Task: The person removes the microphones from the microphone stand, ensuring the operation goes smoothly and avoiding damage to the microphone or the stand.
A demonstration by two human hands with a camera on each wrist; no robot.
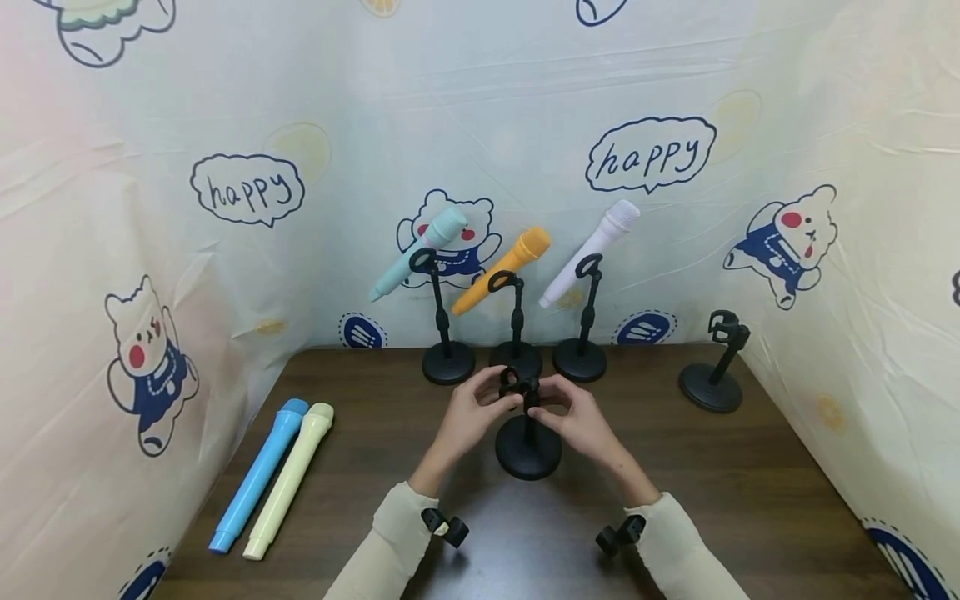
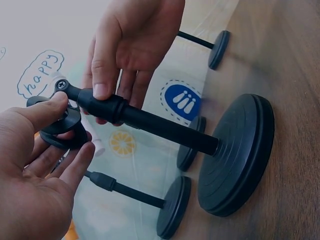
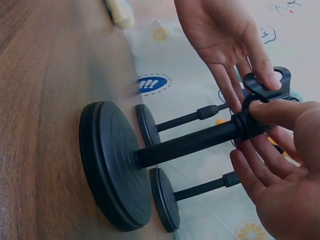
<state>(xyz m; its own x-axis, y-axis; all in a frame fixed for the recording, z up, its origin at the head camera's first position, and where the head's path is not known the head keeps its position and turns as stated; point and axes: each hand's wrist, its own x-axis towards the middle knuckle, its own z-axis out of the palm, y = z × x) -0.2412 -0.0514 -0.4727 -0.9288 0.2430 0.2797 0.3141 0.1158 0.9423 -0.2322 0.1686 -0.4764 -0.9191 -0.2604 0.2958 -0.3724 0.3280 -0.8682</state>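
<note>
A black microphone stand (image 1: 528,450) stands upright on its round base in the middle of the table, between both hands. My left hand (image 1: 471,417) pinches the clip (image 2: 75,122) at the stand's top between thumb and fingers. With thumb and fingers, my right hand (image 1: 581,418) grips the collar (image 2: 102,105) on the pole just below that clip. The clip holds no microphone. Behind the hands, three more stands carry a teal microphone (image 1: 420,252), an orange microphone (image 1: 502,271) and a lilac microphone (image 1: 590,252), all tilted.
Another black stand (image 1: 712,385) with a bare clip stands at the right rear of the table (image 1: 750,492). On the left lie a blue microphone (image 1: 258,475) and a pale yellow microphone (image 1: 290,481), side by side. A printed cloth (image 1: 360,108) hangs behind and beside the table.
</note>
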